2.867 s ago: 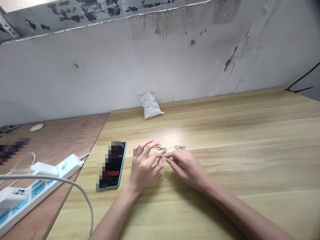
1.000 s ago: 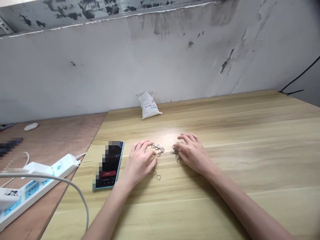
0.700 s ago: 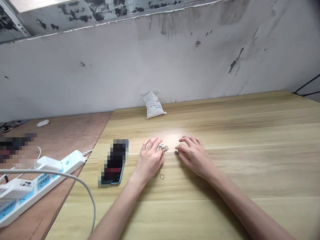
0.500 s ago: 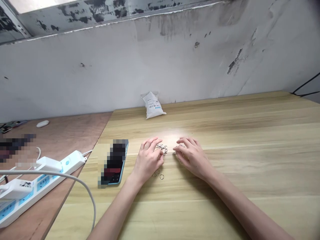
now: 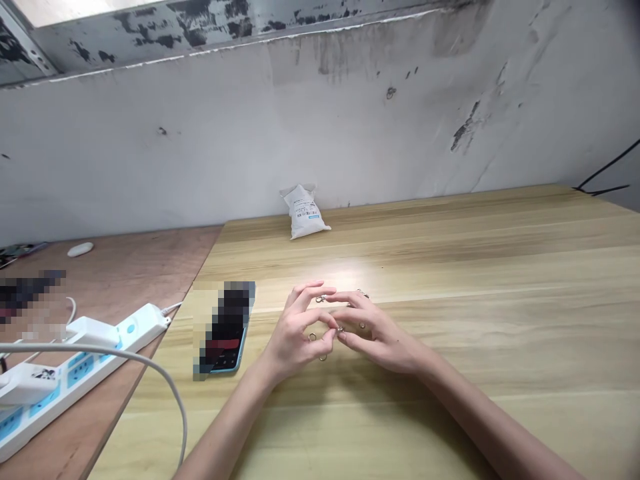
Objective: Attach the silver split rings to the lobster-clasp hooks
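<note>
My left hand (image 5: 299,332) is closed in a pinch, thumb and index fingertips together. Opposite it, my right hand (image 5: 379,332) pinches with thumb and forefinger. A small silver metal piece (image 5: 341,329) sits between the fingertips of both hands; its exact kind is too small to make out. Beyond the fingers lies a silver clasp (image 5: 321,299), with more small metal clasps (image 5: 365,294) behind my right hand, partly hidden. Beside my left thumb a metal ring (image 5: 312,337) rests on the table, and another ring (image 5: 323,358) is partly covered by that hand.
A phone (image 5: 231,347) with a blue edge lies left of my hands on the wooden table (image 5: 500,300). At the back stands a white labelled packet (image 5: 305,213) near the wall. A white power strip (image 5: 105,353) and a grey cable (image 5: 173,387) are at left.
My hands have come together from apart and nearer to me, and now meet around a small metal piece. The pile of clasps is more spread out. The view has shifted slightly.
</note>
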Tool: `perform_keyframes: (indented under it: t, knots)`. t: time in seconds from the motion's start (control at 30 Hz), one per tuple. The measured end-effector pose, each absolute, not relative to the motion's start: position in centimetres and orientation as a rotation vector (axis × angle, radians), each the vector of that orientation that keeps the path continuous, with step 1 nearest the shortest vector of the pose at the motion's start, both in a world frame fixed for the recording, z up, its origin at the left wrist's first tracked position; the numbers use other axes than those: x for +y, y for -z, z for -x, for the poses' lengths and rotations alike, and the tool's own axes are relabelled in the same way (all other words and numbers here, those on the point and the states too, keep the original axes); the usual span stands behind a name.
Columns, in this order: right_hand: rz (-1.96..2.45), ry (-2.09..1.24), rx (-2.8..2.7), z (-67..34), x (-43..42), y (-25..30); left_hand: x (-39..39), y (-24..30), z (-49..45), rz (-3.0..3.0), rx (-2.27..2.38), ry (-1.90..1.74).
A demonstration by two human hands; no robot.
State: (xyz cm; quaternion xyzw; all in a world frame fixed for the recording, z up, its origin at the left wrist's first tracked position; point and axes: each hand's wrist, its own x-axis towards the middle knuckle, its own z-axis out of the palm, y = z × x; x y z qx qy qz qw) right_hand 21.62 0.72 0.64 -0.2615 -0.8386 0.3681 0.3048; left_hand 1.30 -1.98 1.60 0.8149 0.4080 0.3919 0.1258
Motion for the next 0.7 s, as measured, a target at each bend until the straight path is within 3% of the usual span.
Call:
perform_keyframes:
  t: [0.2, 0.53, 0.7]
  knots:
    - [0.674, -0.904, -2.245, -21.6, 1.2, -0.1, -1.8, -1.6, -1.0, -2.472, 1.284, -1.088]
    - [0.696, -0.047, -2.446, -20.1, 0.1, 0.5, -1.6, -0.7, -0.7, -2.566, 1.621, -0.983]
    - [0.743, -0.105, -2.359, -20.5, 0.3, 0.2, -1.5, -1.2, -0.3, -2.547, 1.624, -1.100]
